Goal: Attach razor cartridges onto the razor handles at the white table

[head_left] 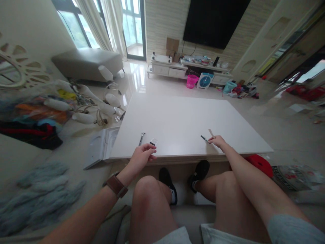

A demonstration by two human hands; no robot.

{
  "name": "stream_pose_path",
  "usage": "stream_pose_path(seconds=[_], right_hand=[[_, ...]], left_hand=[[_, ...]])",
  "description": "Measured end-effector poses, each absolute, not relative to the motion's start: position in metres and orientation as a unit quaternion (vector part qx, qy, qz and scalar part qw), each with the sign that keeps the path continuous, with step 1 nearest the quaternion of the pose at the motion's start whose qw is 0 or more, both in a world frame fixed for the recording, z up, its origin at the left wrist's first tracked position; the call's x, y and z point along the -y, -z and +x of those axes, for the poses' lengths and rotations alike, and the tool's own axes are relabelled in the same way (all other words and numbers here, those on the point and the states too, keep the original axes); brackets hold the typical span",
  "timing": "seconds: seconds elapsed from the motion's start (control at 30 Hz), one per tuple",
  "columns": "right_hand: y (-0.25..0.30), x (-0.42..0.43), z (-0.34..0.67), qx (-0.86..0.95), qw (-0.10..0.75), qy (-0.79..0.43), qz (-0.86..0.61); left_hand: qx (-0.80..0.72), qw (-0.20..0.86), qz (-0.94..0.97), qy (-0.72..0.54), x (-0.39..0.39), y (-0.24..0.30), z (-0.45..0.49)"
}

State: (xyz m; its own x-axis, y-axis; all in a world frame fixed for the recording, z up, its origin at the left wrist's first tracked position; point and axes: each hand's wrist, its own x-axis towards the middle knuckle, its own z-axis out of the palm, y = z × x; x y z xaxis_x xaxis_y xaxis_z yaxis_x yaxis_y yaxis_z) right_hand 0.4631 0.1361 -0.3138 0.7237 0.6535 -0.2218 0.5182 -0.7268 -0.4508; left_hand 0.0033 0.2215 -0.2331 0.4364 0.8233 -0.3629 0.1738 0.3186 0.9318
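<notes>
My right hand [217, 141] is over the right part of the white table, fingertips pinched on the end of a dark, slim pen [203, 138]. Just behind those fingers is a thin beige strip [211, 133]; whether it is held or lies on the table I cannot tell. My left hand [144, 154] hovers at the table's near edge with loosely bent fingers and nothing visible in them. Right beyond its fingertips lies a small clear piece with a black end [153, 141]. A slim grey-and-black tool with a forked-looking tip [142, 138] lies left of that, partly behind the hand.
The white table [177, 115] stretches out in front of my knees. On the left floor are a chandelier with white shades [106, 101] and an open white case [101, 145]. A red round stool [259, 164] stands at the right, under the table's near corner.
</notes>
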Motion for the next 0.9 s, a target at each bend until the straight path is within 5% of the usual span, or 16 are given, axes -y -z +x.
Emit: stream_pose_path(seconds=[0.5, 0.9], right_hand=[[0.328, -0.172, 0.45, 0.366, 0.149, -0.129, -0.91], [0.351, -0.241, 0.342, 0.457, 0.133, -0.147, -0.867]], left_hand=[[-0.468, 0.614, 0.602, -0.203, -0.219, 0.233, 0.005], [-0.27, 0.314, 0.904, 0.106, -0.203, 0.25, -0.015]])
